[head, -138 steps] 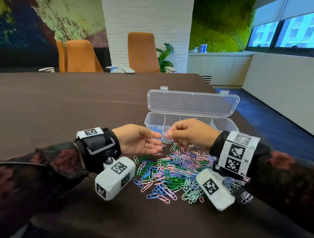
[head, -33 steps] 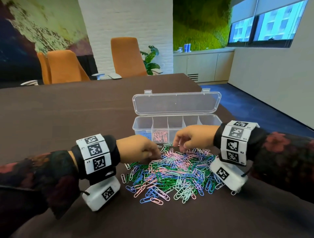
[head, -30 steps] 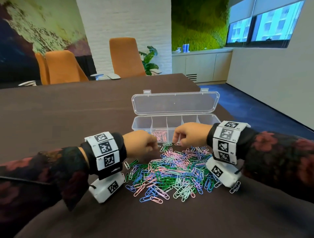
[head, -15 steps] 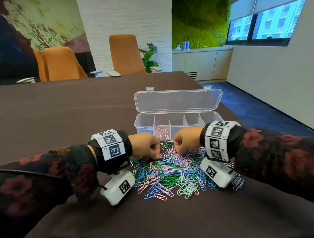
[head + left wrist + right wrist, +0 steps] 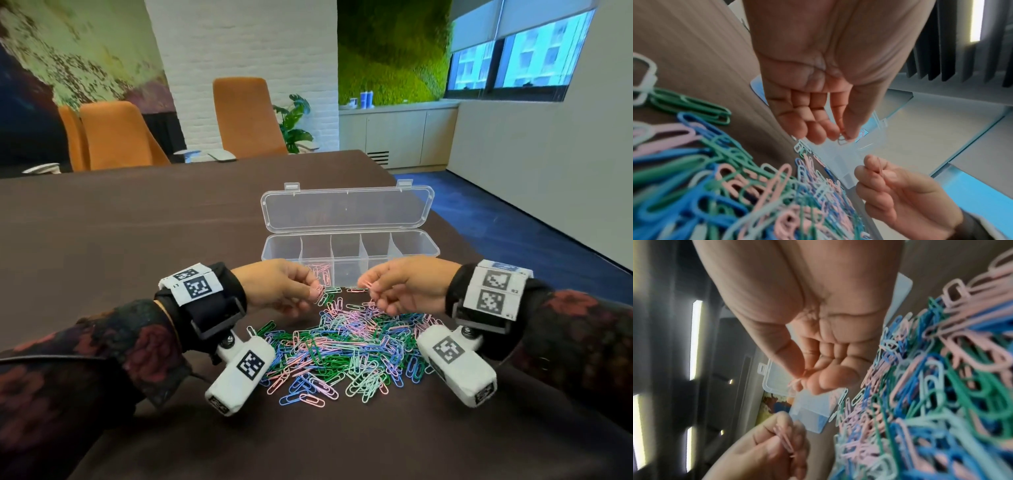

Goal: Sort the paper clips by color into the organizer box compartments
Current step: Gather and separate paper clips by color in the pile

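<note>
A heap of pink, blue, green and pale mint paper clips (image 5: 342,349) lies on the brown table in front of the clear organizer box (image 5: 414,248), whose lid (image 5: 346,209) stands open. Pink clips (image 5: 323,274) sit in the box's second compartment from the left. My left hand (image 5: 313,291) hovers over the heap's far left edge and pinches a pink clip (image 5: 785,440) between thumb and fingers. Opposite it, just in front of the box, my right hand (image 5: 368,286) pinches another pink clip (image 5: 880,168). Both hands are close together.
The brown table (image 5: 137,240) stretches far to the left and behind the box. Orange chairs (image 5: 243,120) stand at its far side. The table's right edge (image 5: 455,236) runs just beyond the box, with blue floor below.
Both hands have lifted off the far edge of the heap, where they dug with curled fingers. Each now holds a pink clip in a pinch above the pile.
</note>
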The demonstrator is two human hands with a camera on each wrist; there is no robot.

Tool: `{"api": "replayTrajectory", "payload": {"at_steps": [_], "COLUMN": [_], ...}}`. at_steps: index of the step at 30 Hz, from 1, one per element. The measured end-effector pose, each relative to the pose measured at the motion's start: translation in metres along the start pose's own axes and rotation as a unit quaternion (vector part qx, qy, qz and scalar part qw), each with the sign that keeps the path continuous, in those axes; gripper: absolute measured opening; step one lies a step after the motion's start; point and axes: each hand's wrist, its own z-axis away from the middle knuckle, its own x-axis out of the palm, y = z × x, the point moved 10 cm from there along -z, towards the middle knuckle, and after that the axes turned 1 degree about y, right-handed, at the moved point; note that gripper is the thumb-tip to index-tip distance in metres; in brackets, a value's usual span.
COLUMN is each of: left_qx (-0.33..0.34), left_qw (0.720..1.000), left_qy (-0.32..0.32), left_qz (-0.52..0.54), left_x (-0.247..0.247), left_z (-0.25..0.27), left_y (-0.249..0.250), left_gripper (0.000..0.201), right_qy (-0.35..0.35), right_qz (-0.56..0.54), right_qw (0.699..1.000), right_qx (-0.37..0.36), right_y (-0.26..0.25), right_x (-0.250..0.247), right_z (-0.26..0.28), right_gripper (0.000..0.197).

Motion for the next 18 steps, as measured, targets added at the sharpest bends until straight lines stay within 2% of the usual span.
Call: {"api": "replayTrajectory", "payload": {"at_steps": [6, 11, 13, 15, 16, 18], "left_qx": [-0.019, -0.023, -0.024, -0.021, -0.019, -0.013], "left_qw": [0.991, 0.985, 0.989, 0.994, 0.996, 0.999], "left_qy": [-0.03, -0.07, -0.053, -0.026, -0.019, -0.017], "left_qz": [0.132, 0.156, 0.136, 0.099, 0.08, 0.039], "left_x": [0.018, 0.04, 0.041, 0.036, 0.034, 0.033], "left_z": [0.0, -0.002, -0.006, -0.011, -0.013, -0.016], "left_y": [0.001, 0.008, 0.007, 0.006, 0.006, 0.009], "left_gripper": [0.019, 0.022, 0.019, 0.017, 0.016, 0.016], "right_qy": [-0.008, 0.002, 0.023, 0.051, 0.062, 0.068], "right_qz": [-0.173, -0.146, -0.05, 0.13, 0.24, 0.446], "right_qw": [0.985, 0.989, 0.998, 0.99, 0.969, 0.893], "right_qx": [0.021, 0.028, 0.025, 0.014, 0.008, -0.005], "right_y": [-0.001, -0.004, -0.004, -0.007, -0.01, -0.018], "right_x": [-0.002, -0.004, -0.008, -0.014, -0.015, -0.012], "right_z": [0.007, 0.007, 0.007, 0.006, 0.006, 0.004], "right_gripper": [0.016, 0.018, 0.015, 0.012, 0.011, 0.007]}}
